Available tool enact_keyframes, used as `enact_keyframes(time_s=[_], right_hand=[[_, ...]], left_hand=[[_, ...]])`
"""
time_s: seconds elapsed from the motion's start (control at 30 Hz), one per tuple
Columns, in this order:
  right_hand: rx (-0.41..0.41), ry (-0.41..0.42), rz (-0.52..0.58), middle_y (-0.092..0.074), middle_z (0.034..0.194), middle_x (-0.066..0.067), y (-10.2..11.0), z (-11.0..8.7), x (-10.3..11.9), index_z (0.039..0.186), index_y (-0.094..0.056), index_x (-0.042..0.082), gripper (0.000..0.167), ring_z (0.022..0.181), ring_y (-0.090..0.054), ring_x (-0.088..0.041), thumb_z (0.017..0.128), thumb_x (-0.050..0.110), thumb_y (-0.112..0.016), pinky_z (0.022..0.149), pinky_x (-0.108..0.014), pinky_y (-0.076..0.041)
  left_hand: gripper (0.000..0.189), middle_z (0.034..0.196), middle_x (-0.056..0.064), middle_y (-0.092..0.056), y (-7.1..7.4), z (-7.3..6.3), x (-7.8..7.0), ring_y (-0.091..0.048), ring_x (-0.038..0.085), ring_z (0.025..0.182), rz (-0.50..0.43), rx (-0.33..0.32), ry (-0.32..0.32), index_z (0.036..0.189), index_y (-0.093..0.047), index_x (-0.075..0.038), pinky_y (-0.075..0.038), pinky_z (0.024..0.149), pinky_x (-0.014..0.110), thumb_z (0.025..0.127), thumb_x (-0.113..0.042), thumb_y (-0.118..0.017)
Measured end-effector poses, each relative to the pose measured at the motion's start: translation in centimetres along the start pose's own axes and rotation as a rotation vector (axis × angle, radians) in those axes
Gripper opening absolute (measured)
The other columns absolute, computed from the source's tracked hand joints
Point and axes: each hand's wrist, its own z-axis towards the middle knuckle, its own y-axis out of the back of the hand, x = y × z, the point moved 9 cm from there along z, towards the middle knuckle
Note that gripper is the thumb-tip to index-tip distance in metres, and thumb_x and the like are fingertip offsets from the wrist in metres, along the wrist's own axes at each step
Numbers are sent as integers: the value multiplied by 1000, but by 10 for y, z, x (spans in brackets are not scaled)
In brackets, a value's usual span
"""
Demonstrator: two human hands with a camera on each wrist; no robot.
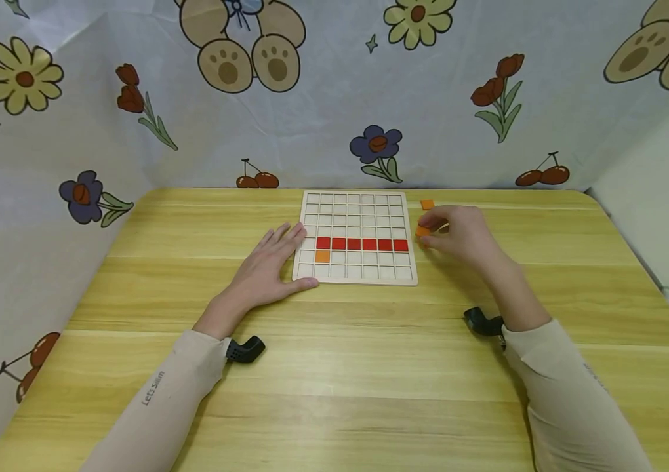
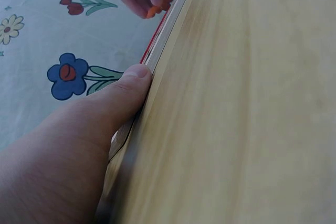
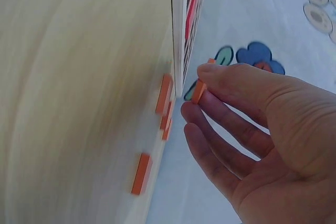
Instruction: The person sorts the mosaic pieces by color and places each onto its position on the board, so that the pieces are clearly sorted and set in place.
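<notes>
A pale wooden grid board [image 1: 355, 284] lies flat on the table, with a row of several red tiles [image 1: 354, 244] across it. One orange tile [image 1: 323, 256] sits in a cell just below the left end of that row. My left hand [image 1: 266, 265] rests along the board's left edge, fingers spread and thumb at the lower left corner. Just beyond the right edge, my right hand [image 1: 464, 236] pinches another orange tile [image 3: 198, 92] between thumb and fingertips; the right wrist view shows it raised off the table.
Several loose orange tiles lie on the table right of the board, among them a nearer tile [image 3: 142, 173] and another tile [image 3: 164, 94] in the right wrist view. A patterned cloth [image 1: 323, 131] hangs behind the wooden table [image 1: 358, 367].
</notes>
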Motion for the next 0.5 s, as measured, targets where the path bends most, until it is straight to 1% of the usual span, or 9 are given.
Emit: enact_keyframes(time_s=[0.1, 0.33, 0.5], right_hand=[[6, 24, -7, -79, 102, -15, -4, 2, 10, 107, -78, 2, 20, 98, -73, -31, 88, 6, -83, 89, -49, -64], [39, 109, -54, -79, 101, -13, -17, 6, 39, 107, -78, 4, 18, 96, -72, -29, 90, 8, -81, 86, -46, -62], [66, 135, -71, -78, 101, -10, -30, 11, 59, 107, -79, 5, 19, 96, -71, -27, 89, 10, -83, 85, -44, -62]], left_hand=[[105, 178, 1, -18, 0, 0, 0, -11, 28, 165, 2, -2, 0, 170, -22, -16, -6, 136, 47, 91, -71, -67], [106, 178, 0, -18, 0, -1, 0, -10, 27, 165, -1, -3, 12, 170, -22, -16, -6, 136, 45, 91, -70, -68], [105, 178, 1, -18, 1, -1, 0, -10, 28, 165, -2, 0, 8, 170, -22, -15, -6, 136, 47, 92, -69, -67]])
